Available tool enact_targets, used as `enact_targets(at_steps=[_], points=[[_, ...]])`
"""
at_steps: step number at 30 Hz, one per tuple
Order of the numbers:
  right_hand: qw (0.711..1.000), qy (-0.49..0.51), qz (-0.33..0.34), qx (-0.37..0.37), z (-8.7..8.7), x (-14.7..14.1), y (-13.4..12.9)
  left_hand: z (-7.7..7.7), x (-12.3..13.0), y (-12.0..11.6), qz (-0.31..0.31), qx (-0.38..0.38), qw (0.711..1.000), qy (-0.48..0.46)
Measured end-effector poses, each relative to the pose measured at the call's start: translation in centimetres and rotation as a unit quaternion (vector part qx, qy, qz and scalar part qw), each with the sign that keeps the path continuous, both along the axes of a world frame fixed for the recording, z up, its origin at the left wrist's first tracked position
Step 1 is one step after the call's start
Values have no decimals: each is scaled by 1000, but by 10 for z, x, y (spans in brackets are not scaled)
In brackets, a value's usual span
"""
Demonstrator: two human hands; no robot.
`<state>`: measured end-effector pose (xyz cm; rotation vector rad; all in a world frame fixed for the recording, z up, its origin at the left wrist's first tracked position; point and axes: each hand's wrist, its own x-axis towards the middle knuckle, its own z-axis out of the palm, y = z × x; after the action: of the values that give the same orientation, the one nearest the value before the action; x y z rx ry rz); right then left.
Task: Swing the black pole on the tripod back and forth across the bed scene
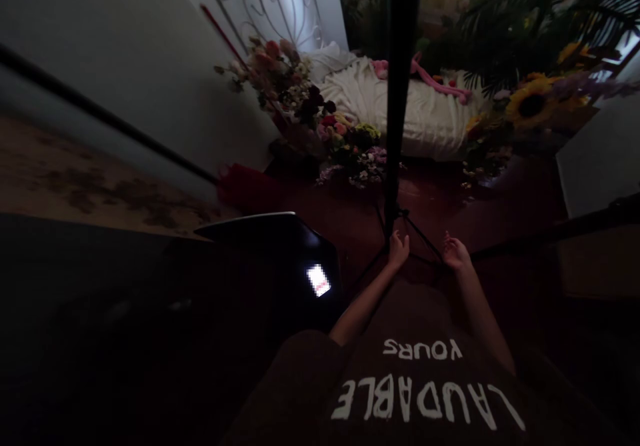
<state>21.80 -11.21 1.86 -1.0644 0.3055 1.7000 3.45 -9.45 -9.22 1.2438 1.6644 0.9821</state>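
A black upright pole (397, 99) runs down in front of me to a stand with thin splayed legs (424, 234). My left hand (399, 251) is right beside the pole's lower end, thumb apart from the fingers; whether it touches the pole is hard to tell. To the right, my right hand (455, 253) is held palm up near the stand's legs, fingers loosely spread and nothing in them. Dim light hides finer detail of both hands.
At left is a dark flat surface (270, 239) bearing a bright blurred rectangle (319, 280). Beyond the stand, flowers (345, 133) front a seat draped in white cloth (430, 119). Sunflowers (531, 105) stand at right. Another dark pole (110, 119) slants across the left.
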Motion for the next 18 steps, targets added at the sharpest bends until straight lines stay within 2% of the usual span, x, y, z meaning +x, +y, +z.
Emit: enact_targets(at_steps=[2, 4, 7, 10, 14, 18], points=[[998, -3, -58, -10, -6, 24, -22, 1, 13, 7, -48, 18, 999, 5], [992, -12, -122, -18, -7, 46, -44, 10, 31, 19, -98, 52, 994, -2], [976, -47, -210, -21, 3, 71, -71, 33, 65, 34, -188, 109, 975, -36], [955, -108, -274, -17, 22, 83, -90, 63, 104, 41, -301, 157, 937, -78], [930, -203, -308, 0, 47, 83, -103, 105, 150, 34, -437, 203, 867, -127], [922, -247, -298, 8, 63, 81, -107, 134, 185, 19, -511, 216, 817, -160]])
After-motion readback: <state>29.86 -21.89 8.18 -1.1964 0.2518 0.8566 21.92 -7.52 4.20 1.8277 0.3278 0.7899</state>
